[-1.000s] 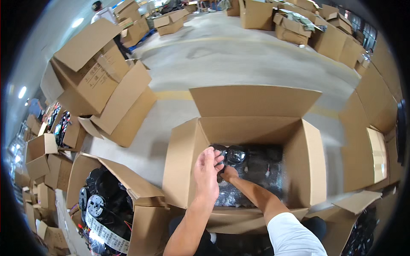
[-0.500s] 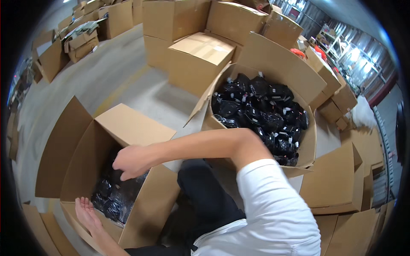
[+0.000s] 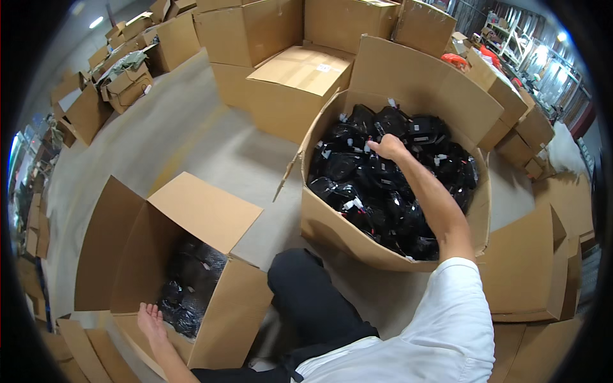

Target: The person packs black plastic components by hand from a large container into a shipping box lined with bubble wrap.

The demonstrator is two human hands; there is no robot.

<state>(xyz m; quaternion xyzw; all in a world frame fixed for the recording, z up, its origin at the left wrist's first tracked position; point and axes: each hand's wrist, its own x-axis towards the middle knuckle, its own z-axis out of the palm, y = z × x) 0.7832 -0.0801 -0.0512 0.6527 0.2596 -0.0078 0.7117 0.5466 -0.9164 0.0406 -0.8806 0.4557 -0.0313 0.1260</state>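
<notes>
Ok, nearest to me: white sleeve [image 3: 440,332] and dark trouser leg [image 3: 313,306] at the bottom of the head view, I'm sat or crouched btwn two boxes. Left hand [image 3: 151,317] low at the near edge of the open cardboard box [image 3: 204,210] on my left, fingers spread, palm open, holding nothing; it sits just at the box wall, touching or not I can't tell. Inside that box, a shallow layer of black bagged items [image 3: 191,281] at the bottom, well below the rim, flaps standing up.

Moving out: right arm stretched fwd across the big round-sided carton [image 3: 332,230] on my right. Right hand [image 3: 387,147] down on top of the heap of black bagged parts [image 3: 383,185], fingers curled onto one bag near the far side of the pile; whether it's actually gripped I can't tell from here. Carton's packed nearly to the rim, white tags showing here & there.

Further back: closed box [image 3: 300,76] just behind the carton, bare concrete floor [image 3: 191,127] to the left, more stacked boxes [image 3: 255,25] along the back, shelving [image 3: 511,32] far right
</notes>
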